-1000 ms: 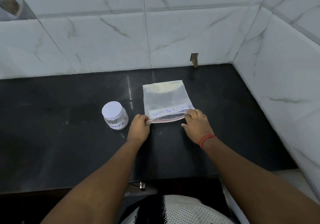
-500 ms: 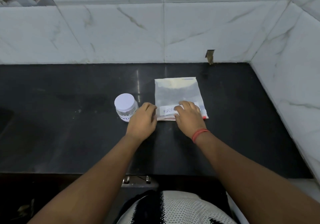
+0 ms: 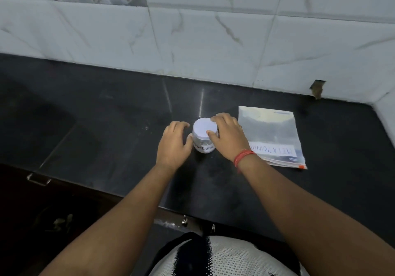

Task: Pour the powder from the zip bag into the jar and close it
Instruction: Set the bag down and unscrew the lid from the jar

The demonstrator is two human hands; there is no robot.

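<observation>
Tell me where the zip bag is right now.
The zip bag lies flat on the black counter, just right of the right hand and the jar, near the tiled corner.

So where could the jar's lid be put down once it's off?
Bare black counter stretches left of the left hand, and in front of both hands. It's crowded right of the jar, where the right hand meets the zip bag.

Single head-worn wide-angle cam, no second view, so no overlap. Looks forward and steeply down from above the person's torso [image 3: 224, 256] onto the black counter [image 3: 106, 126], horizon tilted, counter edge running diagonally. Tiled wall [image 3: 213, 40] fills the top. Close range: both forearms enter from the bottom; the edges show wide-angle bowing.
</observation>
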